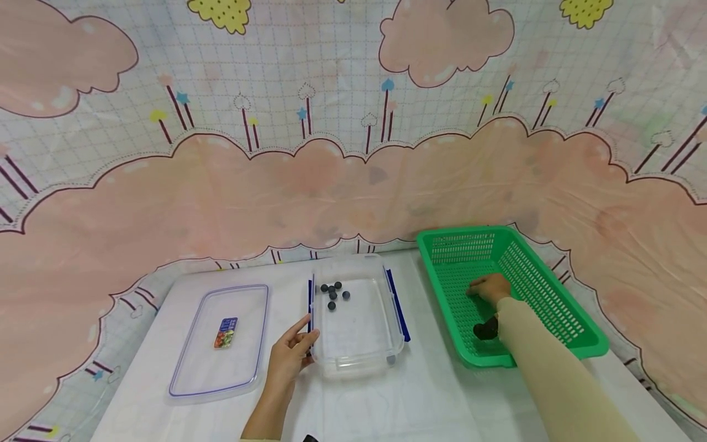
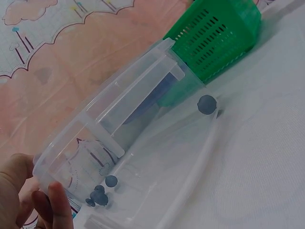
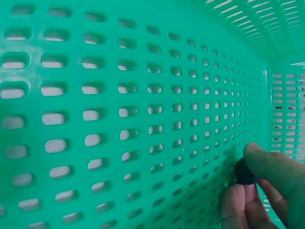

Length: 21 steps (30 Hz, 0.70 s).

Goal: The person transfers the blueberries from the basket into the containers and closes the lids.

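Observation:
My right hand (image 1: 477,290) reaches into a green perforated basket (image 1: 464,232) at the right. In the right wrist view its fingertips (image 3: 248,186) pinch a small dark ball (image 3: 244,172) against the basket floor (image 3: 119,95). My left hand (image 1: 306,328) rests with fairly straight fingers against the near left wall of a clear plastic container (image 1: 364,331). Several dark balls (image 1: 333,293) lie in the container's far left corner. The left wrist view shows the fingers (image 2: 55,205) at the container rim (image 2: 143,95), a cluster of balls (image 2: 100,195) and one ball apart (image 2: 207,104).
The container's clear lid (image 1: 193,356), with a small label (image 1: 225,332), lies flat to the left on the white table. A patterned pink cloth hangs behind and around the table. The basket (image 2: 214,33) stands just right of the container.

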Each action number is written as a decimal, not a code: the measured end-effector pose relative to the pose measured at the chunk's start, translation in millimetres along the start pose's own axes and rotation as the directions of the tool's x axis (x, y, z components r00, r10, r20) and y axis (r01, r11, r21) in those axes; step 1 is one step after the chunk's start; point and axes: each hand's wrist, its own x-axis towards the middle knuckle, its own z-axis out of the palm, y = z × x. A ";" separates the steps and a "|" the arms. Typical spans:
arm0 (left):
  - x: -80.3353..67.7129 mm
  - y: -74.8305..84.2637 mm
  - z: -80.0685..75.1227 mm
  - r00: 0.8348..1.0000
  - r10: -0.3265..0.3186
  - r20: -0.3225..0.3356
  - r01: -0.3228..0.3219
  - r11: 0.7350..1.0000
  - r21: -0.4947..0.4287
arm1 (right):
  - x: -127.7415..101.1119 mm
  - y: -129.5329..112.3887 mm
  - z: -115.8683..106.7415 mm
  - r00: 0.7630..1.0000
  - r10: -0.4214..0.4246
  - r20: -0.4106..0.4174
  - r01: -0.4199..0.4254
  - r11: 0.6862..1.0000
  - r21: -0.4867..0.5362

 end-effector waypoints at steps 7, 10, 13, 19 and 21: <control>-0.1 -0.6 -0.2 1.000 0.009 0.005 -0.009 1.000 0.002 | 0.2 -3.0 1.5 0.999 -0.038 0.004 0.038 0.999 0.003; -0.2 -0.9 0.2 1.000 0.005 0.004 -0.005 1.000 0.003 | -1.1 -7.7 2.0 0.998 -0.065 0.004 0.065 0.998 0.016; -0.9 -1.2 0.4 1.000 0.007 0.004 -0.007 1.000 0.003 | -2.7 -14.6 2.1 0.996 -0.083 0.013 0.082 0.995 0.058; -1.6 -2.3 0.6 1.000 0.010 0.002 -0.010 1.000 0.009 | -4.0 -33.3 1.9 0.989 -0.102 0.104 0.078 0.973 0.216; -2.0 -2.3 0.6 1.000 0.011 0.001 -0.011 1.000 0.010 | -4.2 -39.5 1.8 0.983 -0.120 0.139 0.076 0.956 0.284</control>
